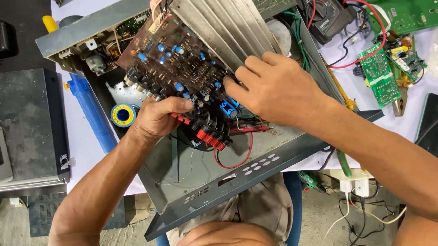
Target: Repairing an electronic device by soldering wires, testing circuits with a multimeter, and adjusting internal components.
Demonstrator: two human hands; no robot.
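So the brown circuit board (182, 60) sits tilted up in the middle of the frame, lifted out of the grey metal chassis (236, 174) that fills most of the centre. The left hand (158, 119) is curled around the board's lower edge, fingers closed on it right by the row of red and black terminal connectors (203, 132) – so it's got a proper grip there. The right hand (272, 88) comes in from the right side and lies over the board's right end, fingers bent and pressed down near a blue capacitor (228, 109); can't tell if it's actually pinching anything, the fingertips are hidden against the parts.

Behind the board, toward the top centre, is a ribbed aluminium heatsink (225, 17) still attached to it. A red wire (237, 162) loops down from the board onto the chassis floor.

Other bits around – a blue cylinder tool (93, 113) lying on the white table left of the chassis, a yellow and blue solder spool (123, 115) just beside it, green circuit boards (384, 72) in the upper right, a multimeter (324, 13) at top centre-right, and a grey metal case (21, 126) at the left edge
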